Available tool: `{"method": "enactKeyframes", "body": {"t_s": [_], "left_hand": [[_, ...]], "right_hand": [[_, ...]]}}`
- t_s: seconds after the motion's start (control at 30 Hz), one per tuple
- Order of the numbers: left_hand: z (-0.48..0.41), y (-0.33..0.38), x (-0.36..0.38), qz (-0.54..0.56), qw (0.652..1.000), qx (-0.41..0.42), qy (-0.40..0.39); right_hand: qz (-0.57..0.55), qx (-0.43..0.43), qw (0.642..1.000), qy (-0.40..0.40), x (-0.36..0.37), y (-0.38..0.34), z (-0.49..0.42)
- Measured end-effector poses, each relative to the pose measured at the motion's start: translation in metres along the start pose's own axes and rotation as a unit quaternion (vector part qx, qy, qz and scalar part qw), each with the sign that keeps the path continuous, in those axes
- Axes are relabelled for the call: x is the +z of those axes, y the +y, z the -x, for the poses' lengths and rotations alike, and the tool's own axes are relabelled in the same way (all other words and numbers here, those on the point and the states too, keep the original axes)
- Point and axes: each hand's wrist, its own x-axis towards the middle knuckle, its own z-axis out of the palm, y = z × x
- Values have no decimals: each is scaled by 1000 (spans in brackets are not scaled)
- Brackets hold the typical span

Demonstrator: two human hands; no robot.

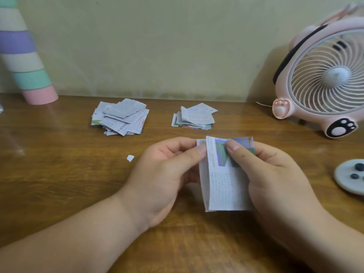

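Head camera view, looking down at a brown wooden bench (59,174) set against a pale yellow-green wall (157,46). A pink fan (325,75) with a round white grille and paw-shaped feet stands on the bench at the far right edge of the view. Left of the fan and nearer the viewer, two bare hands hold a piece of printed paper (226,190) upright over the bench. It is a tall strip with lines of small text and a coloured picture at its top, and a second layer shows along its left edge. The left hand (163,174) pinches the top left edge of the paper, with the thumb in front and the other fingers (173,148) curled behind. The right hand (275,174) pinches the top over the picture, thumb in front, and its fingers (266,152) wrap round the right edge. The two thumbs sit close together. The lower end of the paper hangs free, and it is unclear whether it touches the bench. Well left of the fan, near the wall, lie two piles of paper pieces. The smaller pile (195,117) is closer to the fan, and the larger, looser pile (120,117) is farther from it. A tiny white scrap (130,158) lies alone beside the left hand. In front of the fan, at the right edge, sits a pale round disc (348,186) with dark buttons. Farthest from the fan, at the left, leans a pastel-striped column (23,56).
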Motion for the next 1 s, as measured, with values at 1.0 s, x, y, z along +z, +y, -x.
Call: {"method": "enactKeyframes", "body": {"t_s": [1.0], "left_hand": [[-9,7,-13,58,996,-70,-18]], "right_hand": [[-127,65,987,-74,-2,-1,-5]]}}
